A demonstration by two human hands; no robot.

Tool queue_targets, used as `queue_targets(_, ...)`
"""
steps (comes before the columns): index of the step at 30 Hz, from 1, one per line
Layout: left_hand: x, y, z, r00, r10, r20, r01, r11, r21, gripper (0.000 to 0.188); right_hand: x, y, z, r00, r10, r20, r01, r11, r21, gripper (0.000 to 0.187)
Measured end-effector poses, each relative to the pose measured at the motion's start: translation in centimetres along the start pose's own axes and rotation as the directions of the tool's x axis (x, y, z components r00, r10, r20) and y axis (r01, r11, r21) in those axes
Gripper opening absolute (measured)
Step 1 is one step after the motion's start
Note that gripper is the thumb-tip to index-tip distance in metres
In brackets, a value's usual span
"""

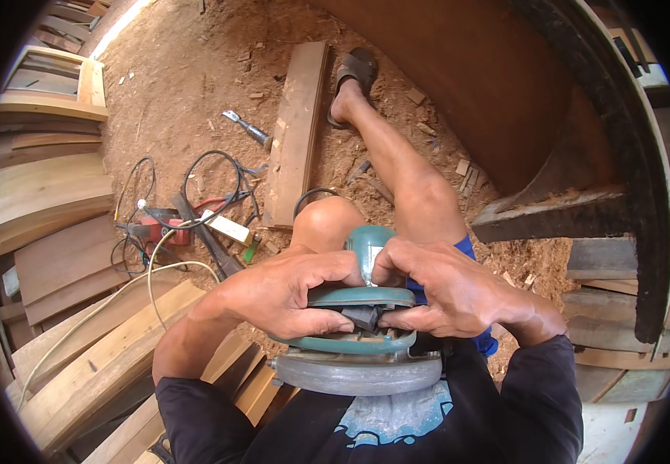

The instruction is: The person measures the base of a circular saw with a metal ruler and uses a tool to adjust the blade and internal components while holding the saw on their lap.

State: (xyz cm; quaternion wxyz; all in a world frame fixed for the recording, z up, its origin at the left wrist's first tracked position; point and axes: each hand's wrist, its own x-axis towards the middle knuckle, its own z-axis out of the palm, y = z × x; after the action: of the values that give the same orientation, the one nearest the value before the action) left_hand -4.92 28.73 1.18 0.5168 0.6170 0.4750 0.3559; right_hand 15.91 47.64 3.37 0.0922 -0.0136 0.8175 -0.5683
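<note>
A teal power tool, apparently a circular saw (360, 373), rests against my body at my lap, its curved grey metal guard facing me. My left hand (277, 290) grips the teal handle from the left, thumb pressed beside a dark piece (362, 316) in the handle opening. From the right, my right hand (455, 290) closes on the same handle, its thumb at the other side of that piece. The rounded teal motor housing (369, 243) shows beyond my fingers. Parts of the tool under my palms are hidden.
A thick plank (296, 131) lies on the sawdust-covered ground near my foot. Left of it are a dark-handled tool (248, 127), a red power tool (166, 230) and tangled cables. Boards (45, 193) are stacked at left; a large brown curved panel (459, 85) stands at right.
</note>
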Motion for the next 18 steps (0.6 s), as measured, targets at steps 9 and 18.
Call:
queue_targets(9, -1.2, -0.7, 0.1, 0.999, -0.04, 0.004, 0.04, 0.997, -0.063, 0.04, 0.3, -0.6, 0.9, 0.999, -0.039, -0.026, 0.041, 0.998, 0.048, 0.044)
queue_targets(18, -0.8, -1.1, 0.2, 1.0, -0.007, 0.021, 0.005, 0.995, 0.104, 0.062, -0.3, -0.5, 1.4, 0.988, -0.064, -0.138, 0.064, 0.998, -0.003, 0.058)
